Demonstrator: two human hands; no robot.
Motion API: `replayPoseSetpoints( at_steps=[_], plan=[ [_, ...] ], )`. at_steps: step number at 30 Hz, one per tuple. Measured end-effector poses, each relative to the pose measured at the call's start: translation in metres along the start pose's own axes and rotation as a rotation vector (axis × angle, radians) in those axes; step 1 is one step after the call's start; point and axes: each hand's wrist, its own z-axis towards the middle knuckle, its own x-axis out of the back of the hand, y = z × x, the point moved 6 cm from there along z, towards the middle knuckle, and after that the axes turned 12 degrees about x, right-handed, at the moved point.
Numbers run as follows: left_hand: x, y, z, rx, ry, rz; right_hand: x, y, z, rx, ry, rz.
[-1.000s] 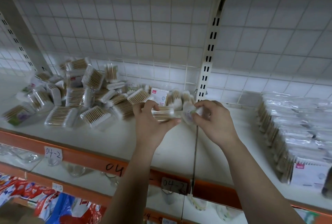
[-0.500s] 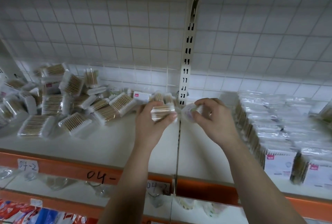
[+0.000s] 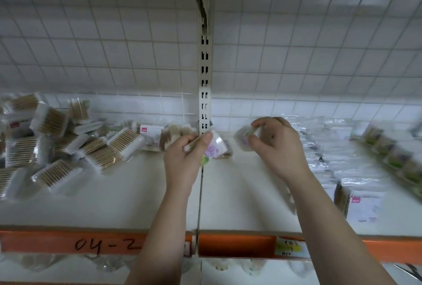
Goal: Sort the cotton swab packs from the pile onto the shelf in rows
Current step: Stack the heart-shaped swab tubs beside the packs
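jumbled swab packs point(image 3: 57, 145) left, tidy rows point(image 3: 338, 154) right, white shelf point(image 3: 109, 202)

I face a wall of small white square tiles point(image 3: 114, 45), split by a cream slotted metal upright point(image 3: 204, 93). The flat white shelf board point(image 3: 127, 198) carries an orange front edge strip point(image 3: 41, 242) marked "04-2". Dim, even light.

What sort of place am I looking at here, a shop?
Probably a shop, or its stockroom. A slotted shelving upright divides the shelves, the orange shelf edge carries handwritten 04-2 and a yellow label, and identical cotton swab packs lie piled left and rowed right.
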Motion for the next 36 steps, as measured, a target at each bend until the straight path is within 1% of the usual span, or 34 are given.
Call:
replayPoseSetpoints(
  at_steps=[4,8,11,14,16,20,24,27,29,33,36],
  plan=[
    [-0.017,0.002,-0.007,-0.037,-0.049,-0.031,0.020,0.006,-0.002,-0.002,0.053,0.056],
    [-0.043,0.012,-0.023,-0.049,-0.051,-0.039,0.041,0.020,-0.006,-0.033,0.087,0.119],
    [-0.067,0.028,-0.038,-0.130,-0.047,0.025,0.065,0.030,-0.010,-0.003,0.098,0.179],
    [-0.097,0.043,-0.057,-0.196,-0.064,0.102,0.097,0.043,-0.015,0.019,0.102,0.204],
    [-0.119,0.052,-0.069,-0.225,-0.044,0.121,0.120,0.056,-0.017,0.003,0.104,0.212],
    [-0.167,0.064,-0.093,-0.224,-0.012,0.031,0.164,0.086,-0.023,-0.048,0.093,0.244],
    [-0.217,0.074,-0.119,-0.296,0.007,0.045,0.206,0.117,-0.034,-0.062,0.091,0.238],
    [-0.252,0.075,-0.136,-0.287,-0.008,0.033,0.231,0.140,-0.043,-0.090,0.057,0.265],
    [-0.272,0.071,-0.142,-0.260,-0.017,0.046,0.248,0.156,-0.048,-0.101,0.067,0.247],
    [-0.303,0.062,-0.145,-0.218,-0.043,0.123,0.274,0.180,-0.052,-0.134,0.074,0.215],
    [-0.318,0.062,-0.145,-0.236,-0.055,0.191,0.283,0.189,-0.053,-0.143,0.064,0.180]
  ],
)
